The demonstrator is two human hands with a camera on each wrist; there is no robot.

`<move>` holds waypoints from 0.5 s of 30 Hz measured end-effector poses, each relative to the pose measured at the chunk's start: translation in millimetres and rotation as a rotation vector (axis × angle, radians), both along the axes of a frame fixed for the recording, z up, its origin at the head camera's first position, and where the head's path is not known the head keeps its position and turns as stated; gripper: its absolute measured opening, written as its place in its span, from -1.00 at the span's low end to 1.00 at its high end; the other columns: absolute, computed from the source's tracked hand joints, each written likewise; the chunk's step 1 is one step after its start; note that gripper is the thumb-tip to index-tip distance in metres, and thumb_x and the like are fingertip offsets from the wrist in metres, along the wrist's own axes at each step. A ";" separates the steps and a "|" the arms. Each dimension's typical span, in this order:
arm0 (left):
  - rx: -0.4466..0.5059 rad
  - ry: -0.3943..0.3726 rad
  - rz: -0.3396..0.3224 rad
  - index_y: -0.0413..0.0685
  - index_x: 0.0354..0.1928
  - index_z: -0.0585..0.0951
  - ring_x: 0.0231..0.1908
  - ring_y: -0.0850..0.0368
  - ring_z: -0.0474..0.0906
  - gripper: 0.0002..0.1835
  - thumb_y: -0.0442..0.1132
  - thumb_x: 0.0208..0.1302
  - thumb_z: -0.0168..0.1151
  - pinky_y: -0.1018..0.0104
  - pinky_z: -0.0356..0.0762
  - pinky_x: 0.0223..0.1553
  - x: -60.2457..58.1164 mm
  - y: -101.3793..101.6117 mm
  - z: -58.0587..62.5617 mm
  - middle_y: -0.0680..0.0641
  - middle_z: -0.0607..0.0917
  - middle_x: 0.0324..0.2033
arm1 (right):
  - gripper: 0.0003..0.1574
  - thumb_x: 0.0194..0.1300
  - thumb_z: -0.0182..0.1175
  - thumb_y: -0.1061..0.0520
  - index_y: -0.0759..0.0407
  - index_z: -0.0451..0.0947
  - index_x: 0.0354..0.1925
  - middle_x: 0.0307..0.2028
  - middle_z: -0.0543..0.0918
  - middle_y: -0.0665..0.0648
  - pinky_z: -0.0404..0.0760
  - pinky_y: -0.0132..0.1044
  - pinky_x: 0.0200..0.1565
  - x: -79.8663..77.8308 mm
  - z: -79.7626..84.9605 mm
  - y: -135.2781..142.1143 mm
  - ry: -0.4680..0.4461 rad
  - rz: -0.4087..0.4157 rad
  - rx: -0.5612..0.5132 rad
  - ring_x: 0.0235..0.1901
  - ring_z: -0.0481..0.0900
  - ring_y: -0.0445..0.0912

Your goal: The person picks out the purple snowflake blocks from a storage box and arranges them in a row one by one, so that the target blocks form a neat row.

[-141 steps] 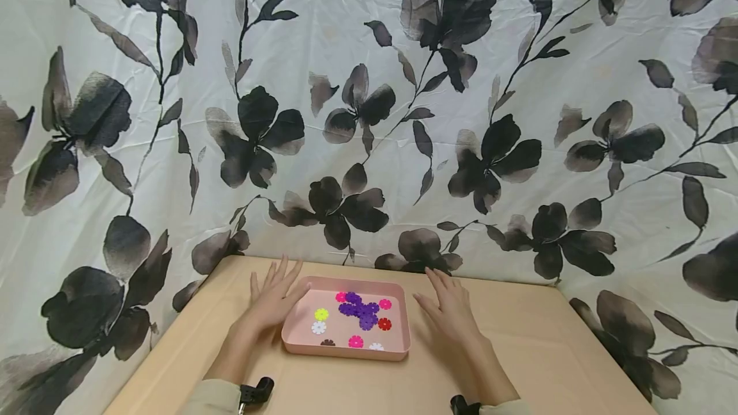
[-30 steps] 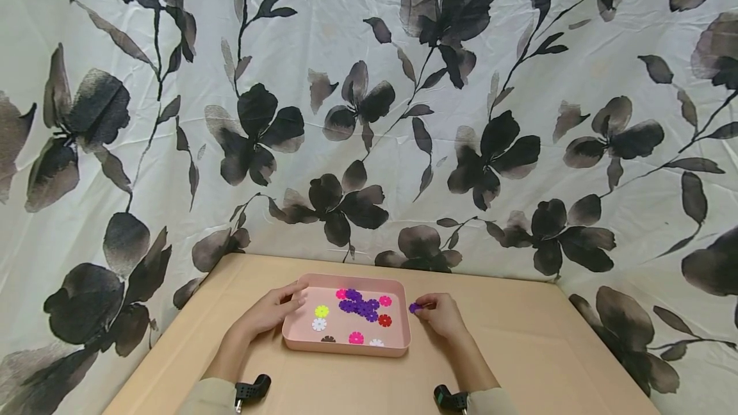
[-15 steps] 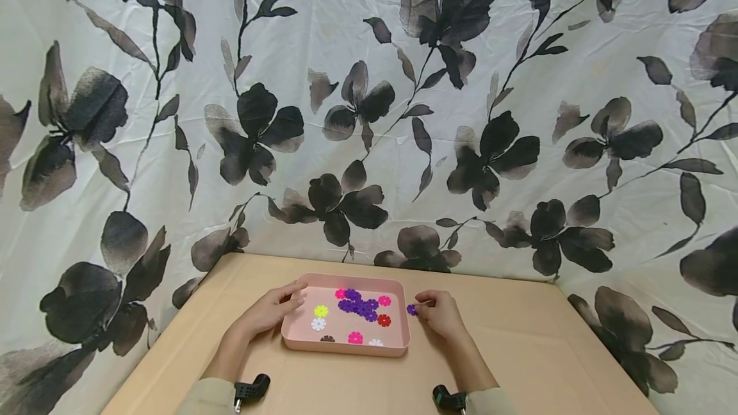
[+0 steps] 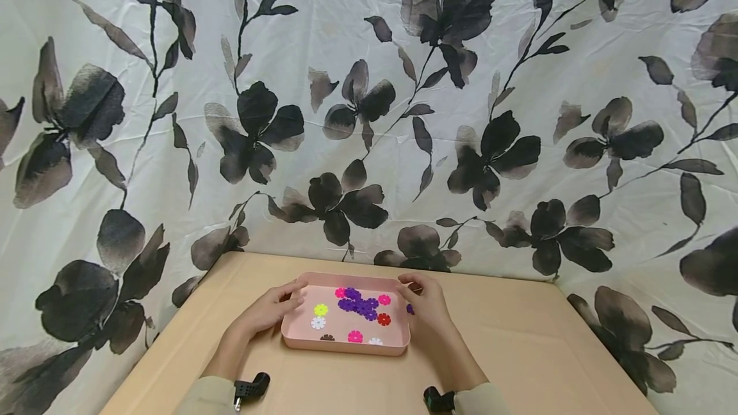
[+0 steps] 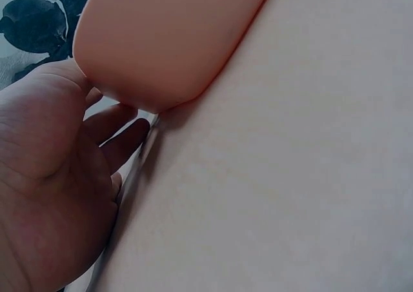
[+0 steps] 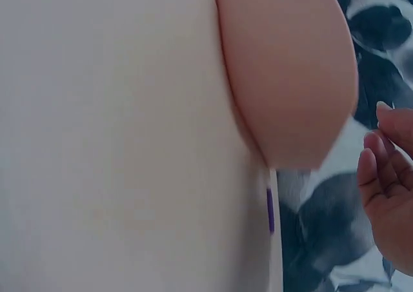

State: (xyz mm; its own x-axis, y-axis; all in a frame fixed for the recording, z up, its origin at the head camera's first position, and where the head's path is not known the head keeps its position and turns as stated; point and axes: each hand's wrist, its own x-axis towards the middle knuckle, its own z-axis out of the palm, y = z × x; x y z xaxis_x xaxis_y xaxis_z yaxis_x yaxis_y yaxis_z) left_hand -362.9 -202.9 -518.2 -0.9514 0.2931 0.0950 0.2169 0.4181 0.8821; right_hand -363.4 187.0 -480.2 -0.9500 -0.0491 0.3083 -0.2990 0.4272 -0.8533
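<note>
A pink tray (image 4: pixel 346 346) holds small flower-shaped plastic discs; a cluster of purple discs (image 4: pixel 360 305) lies near its middle. At the tray's left side, my left hand (image 4: pixel 266 308) grips the rim, thumb over the edge. The left wrist view shows its other fingers curled by the tray's corner. My right hand (image 4: pixel 429 303) hovers by the tray's right rim with bent fingers and nothing visible in them. A single purple disc (image 6: pixel 270 209) lies on the table beyond the tray's right side, mostly hidden behind that hand in the head view.
Around the purple cluster lie several pink, red, white, yellow and brown discs, including a yellow disc (image 4: pixel 320 309) and a red disc (image 4: pixel 384 319). The tan table (image 4: pixel 548 344) ends against a floral cloth (image 4: pixel 507 82) behind and at both sides.
Both hands were spread beside the tray at first. The left then took the rim. The right held a purple disc right of the tray, let it go on the table, and moved left to the rim.
</note>
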 end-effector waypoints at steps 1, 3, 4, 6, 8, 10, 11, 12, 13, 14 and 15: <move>0.001 -0.001 0.001 -0.06 0.51 0.43 0.61 -0.34 -0.02 -0.42 -0.06 0.55 0.19 -0.33 -0.05 0.58 0.0 -0.1 0.0 -0.26 0.25 0.58 | -0.75 0.38 0.37 0.24 0.13 0.75 0.02 -0.17 0.72 0.11 0.64 -0.45 -0.28 0.0 0.6 -4.3 0.006 0.023 0.009 -0.25 0.58 -0.05; 0.000 0.000 0.002 -0.06 0.51 0.43 0.61 -0.34 -0.01 -0.42 -0.06 0.55 0.19 -0.34 -0.05 0.58 0.2 -0.3 -0.1 -0.28 0.24 0.58 | -0.74 0.37 0.37 0.26 0.16 0.75 0.02 -0.19 0.72 0.12 0.62 -0.46 -0.30 -1.0 0.8 -12.6 0.028 0.076 0.035 -0.28 0.56 -0.08; 0.001 -0.001 0.002 -0.06 0.51 0.43 0.61 -0.34 -0.01 -0.42 -0.06 0.55 0.19 -0.34 -0.05 0.58 0.2 -0.4 -0.1 -0.28 0.24 0.58 | -0.74 0.36 0.38 0.27 0.17 0.75 0.02 -0.20 0.72 0.12 0.60 -0.47 -0.30 -1.6 0.6 -16.6 0.035 0.097 0.049 -0.29 0.55 -0.09; 0.001 -0.001 0.000 -0.05 0.51 0.43 0.61 -0.34 -0.01 -0.42 -0.06 0.55 0.19 -0.34 -0.06 0.58 0.0 -0.7 -0.2 -0.27 0.24 0.58 | -0.74 0.36 0.38 0.27 0.19 0.75 0.01 -0.21 0.71 0.12 0.58 -0.47 -0.30 -2.6 0.6 -24.4 0.053 0.128 0.082 -0.31 0.53 -0.10; -0.003 0.004 -0.004 -0.05 0.51 0.43 0.61 -0.35 -0.01 -0.43 -0.06 0.55 0.19 -0.35 -0.05 0.57 0.0 -0.8 0.1 -0.27 0.26 0.58 | -0.75 0.37 0.37 0.27 0.20 0.74 0.02 -0.22 0.71 0.13 0.56 -0.47 -0.33 -3.5 1.1 -31.8 0.067 0.154 0.113 -0.32 0.52 -0.10; 0.000 0.003 -0.004 -0.05 0.50 0.44 0.61 -0.34 -0.02 -0.43 -0.06 0.55 0.19 -0.34 -0.05 0.58 -0.3 -0.8 0.3 -0.26 0.26 0.57 | -0.74 0.37 0.37 0.27 0.21 0.74 0.02 -0.23 0.70 0.13 0.57 -0.47 -0.36 -4.6 1.1 -38.6 0.068 0.176 0.144 -0.32 0.52 -0.10; 0.000 0.004 -0.005 -0.06 0.50 0.44 0.61 -0.34 -0.01 -0.43 -0.07 0.55 0.19 -0.34 -0.05 0.58 -0.3 -0.7 0.4 -0.26 0.27 0.57 | -0.74 0.37 0.37 0.27 0.22 0.73 0.02 -0.23 0.70 0.15 0.58 -0.47 -0.38 -5.6 0.8 -41.6 0.072 0.192 0.157 -0.32 0.52 -0.09; -0.001 0.005 -0.006 -0.05 0.50 0.44 0.61 -0.34 -0.01 -0.43 -0.07 0.55 0.19 -0.34 -0.06 0.58 -0.3 -0.8 0.4 -0.26 0.27 0.57 | -0.74 0.37 0.36 0.28 0.22 0.73 0.02 -0.23 0.70 0.15 0.60 -0.46 -0.39 -6.5 0.4 -44.5 0.063 0.206 0.164 -0.32 0.53 -0.09; -0.001 0.007 -0.007 -0.05 0.50 0.44 0.61 -0.34 -0.01 -0.43 -0.07 0.55 0.19 -0.34 -0.05 0.58 -0.1 -0.8 0.5 -0.26 0.27 0.57 | -0.73 0.37 0.37 0.28 0.22 0.73 0.03 -0.23 0.69 0.14 0.61 -0.45 -0.41 -8.0 -0.7 -47.1 0.056 0.220 0.175 -0.32 0.54 -0.09; 0.000 0.006 -0.005 -0.05 0.50 0.44 0.61 -0.33 -0.01 -0.43 -0.07 0.55 0.19 -0.34 -0.05 0.58 0.0 -0.7 0.8 -0.26 0.27 0.57 | -0.73 0.36 0.37 0.28 0.20 0.73 0.03 -0.23 0.69 0.14 0.63 -0.44 -0.42 -9.0 -1.2 -49.6 0.046 0.228 0.186 -0.31 0.54 -0.08; -0.002 0.007 -0.005 -0.04 0.50 0.44 0.61 -0.34 -0.01 -0.43 -0.07 0.55 0.19 -0.34 -0.05 0.58 0.2 -0.7 1.1 -0.26 0.27 0.57 | -0.73 0.36 0.37 0.28 0.18 0.73 0.02 -0.22 0.69 0.13 0.64 -0.42 -0.42 -10.5 -2.2 -51.9 0.035 0.234 0.198 -0.30 0.55 -0.08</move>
